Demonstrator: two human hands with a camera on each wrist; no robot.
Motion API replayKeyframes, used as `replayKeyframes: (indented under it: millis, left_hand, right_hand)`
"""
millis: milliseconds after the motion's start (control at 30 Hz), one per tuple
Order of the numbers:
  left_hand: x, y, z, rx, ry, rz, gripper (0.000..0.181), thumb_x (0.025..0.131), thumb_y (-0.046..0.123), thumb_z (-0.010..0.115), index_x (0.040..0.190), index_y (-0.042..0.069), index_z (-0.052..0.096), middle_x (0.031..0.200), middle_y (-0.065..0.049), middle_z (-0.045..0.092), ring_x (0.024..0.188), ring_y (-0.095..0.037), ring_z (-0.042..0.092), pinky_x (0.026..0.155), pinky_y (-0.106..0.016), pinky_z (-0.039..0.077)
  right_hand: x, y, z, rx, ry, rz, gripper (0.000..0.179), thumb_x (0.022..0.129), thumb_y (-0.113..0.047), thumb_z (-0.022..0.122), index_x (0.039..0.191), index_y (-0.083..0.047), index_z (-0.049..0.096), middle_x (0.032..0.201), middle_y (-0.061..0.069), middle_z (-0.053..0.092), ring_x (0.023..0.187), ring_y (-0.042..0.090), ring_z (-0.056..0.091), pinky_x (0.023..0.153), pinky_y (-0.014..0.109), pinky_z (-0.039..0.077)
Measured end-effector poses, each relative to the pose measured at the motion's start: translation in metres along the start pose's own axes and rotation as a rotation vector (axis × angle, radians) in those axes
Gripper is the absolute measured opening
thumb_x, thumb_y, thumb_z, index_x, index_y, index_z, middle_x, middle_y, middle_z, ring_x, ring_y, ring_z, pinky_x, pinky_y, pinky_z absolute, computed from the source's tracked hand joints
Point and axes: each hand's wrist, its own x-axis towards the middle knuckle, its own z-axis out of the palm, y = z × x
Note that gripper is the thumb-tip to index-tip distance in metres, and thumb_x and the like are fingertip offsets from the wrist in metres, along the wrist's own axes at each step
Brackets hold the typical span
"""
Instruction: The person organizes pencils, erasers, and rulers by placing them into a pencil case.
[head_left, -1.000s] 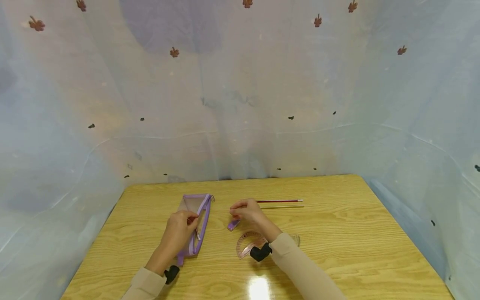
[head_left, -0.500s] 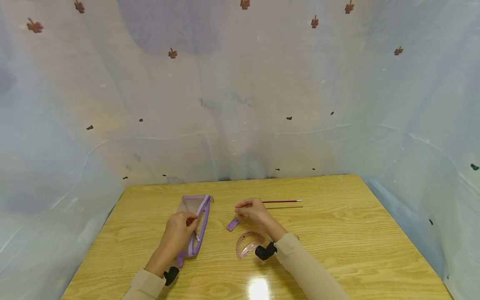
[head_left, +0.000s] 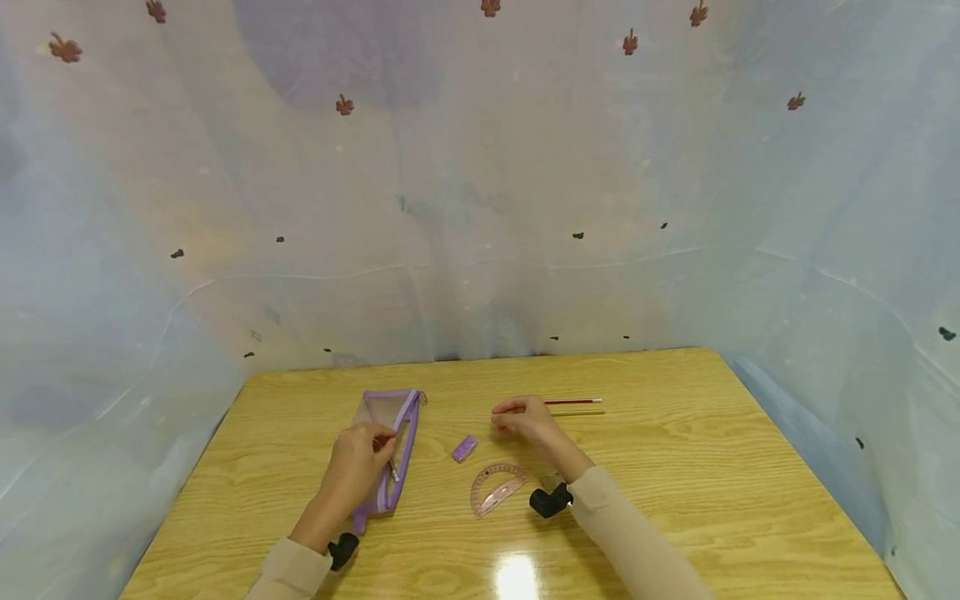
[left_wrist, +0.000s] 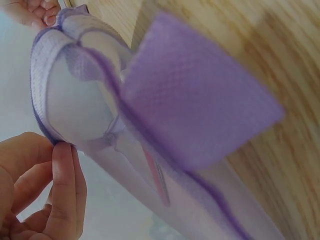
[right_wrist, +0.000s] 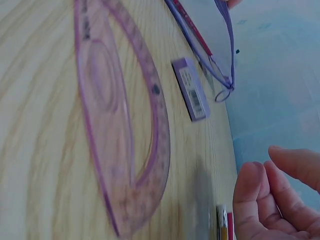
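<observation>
My left hand (head_left: 356,458) pinches the upper edge of a purple mesh pencil case (left_wrist: 75,110), whose mouth gapes. Through its side a pencil (left_wrist: 159,180) shows within. To the right, my right hand (head_left: 528,421) hovers above the table with thumb and fingers apart and nothing between them, as the right wrist view (right_wrist: 272,200) confirms. A red pencil (head_left: 577,402) and a yellow pencil (head_left: 581,412) lie side by side beyond it, their left ends hidden by the hand. Left of that hand rests a purple eraser (head_left: 464,448).
A pink see-through protractor (head_left: 498,497) lies flat on the wooden table (head_left: 712,467), nearer me than the eraser. Part of a small clear item (head_left: 552,481) peeks out beside my right wrist. A patterned curtain (head_left: 480,208) hangs behind the table.
My right hand has moved right, from over the eraser's far end towards the pencils, leaving the whole eraser in sight. My left hand keeps its hold on the pencil case.
</observation>
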Motion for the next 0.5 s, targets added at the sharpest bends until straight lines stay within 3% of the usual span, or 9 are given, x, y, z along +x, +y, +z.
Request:
replayKeyframes:
  millis: [233, 500]
  left_hand:
    - [0.001, 0.000, 0.000, 0.003, 0.023, 0.026, 0.005, 0.086, 0.001, 0.075, 0.090, -0.001, 0.077, 0.078, -0.006, 0.069, 0.069, -0.015, 0.064, 0.059, -0.030, 0.055]
    - [0.000, 0.001, 0.000, -0.010, 0.002, 0.014, 0.005, 0.087, 0.001, 0.074, 0.091, -0.001, 0.077, 0.079, -0.005, 0.069, 0.070, -0.015, 0.065, 0.060, -0.029, 0.055]
  right_hand:
    - [0.001, 0.001, -0.014, -0.025, 0.033, -0.012, 0.022, 0.088, 0.003, 0.072, 0.105, 0.017, 0.068, 0.096, 0.014, 0.071, 0.080, 0.023, 0.069, 0.077, 0.038, 0.059]
    - [-0.003, 0.002, -0.031, -0.031, 0.045, 0.008, 0.024, 0.089, 0.003, 0.070, 0.108, 0.018, 0.066, 0.090, 0.013, 0.071, 0.085, 0.031, 0.069, 0.078, 0.040, 0.058]
